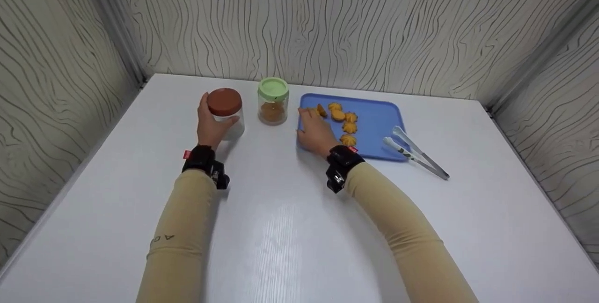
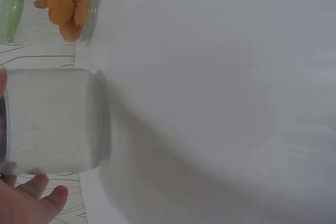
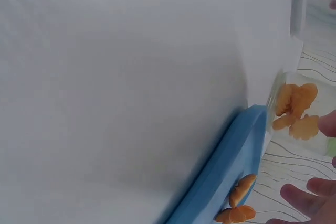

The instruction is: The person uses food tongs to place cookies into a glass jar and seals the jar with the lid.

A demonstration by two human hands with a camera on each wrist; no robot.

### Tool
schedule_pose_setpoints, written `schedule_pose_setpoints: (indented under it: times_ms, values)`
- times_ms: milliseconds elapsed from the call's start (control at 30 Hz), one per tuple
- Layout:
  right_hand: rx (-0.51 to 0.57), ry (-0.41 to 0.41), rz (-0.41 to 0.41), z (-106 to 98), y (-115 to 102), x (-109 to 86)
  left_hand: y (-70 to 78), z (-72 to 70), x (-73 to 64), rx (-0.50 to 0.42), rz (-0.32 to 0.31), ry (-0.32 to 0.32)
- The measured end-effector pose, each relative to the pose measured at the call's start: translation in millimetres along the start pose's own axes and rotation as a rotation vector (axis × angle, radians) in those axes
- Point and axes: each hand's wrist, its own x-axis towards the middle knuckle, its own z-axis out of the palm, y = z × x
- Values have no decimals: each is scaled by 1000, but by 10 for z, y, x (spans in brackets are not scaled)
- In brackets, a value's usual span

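Note:
My left hand (image 1: 213, 126) grips a clear jar (image 1: 237, 127) with a reddish-brown lid (image 1: 225, 101), thumb on one side and fingers on the other. In the left wrist view this jar (image 2: 52, 121) shows no cookies inside. To its right stands a second jar (image 1: 272, 112) with a light green lid (image 1: 273, 88) and several cookies (image 2: 68, 11) in it. My right hand (image 1: 317, 133) hovers at the left edge of the blue tray (image 1: 374, 127), fingers apart with nothing between them. Several golden cookies (image 1: 349, 127) lie on the tray.
A pair of tongs (image 1: 423, 160) rests over the tray's front right corner, its handle end on the white table (image 1: 262, 228). Patterned panels (image 1: 299, 22) rise behind the table and on both sides.

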Motion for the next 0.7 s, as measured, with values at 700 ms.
schedule_pose_setpoints:
  times_ms: [700]
  values:
    - [39, 69, -34, -120, -21, -150, 149, 273, -447, -36, 10, -330]
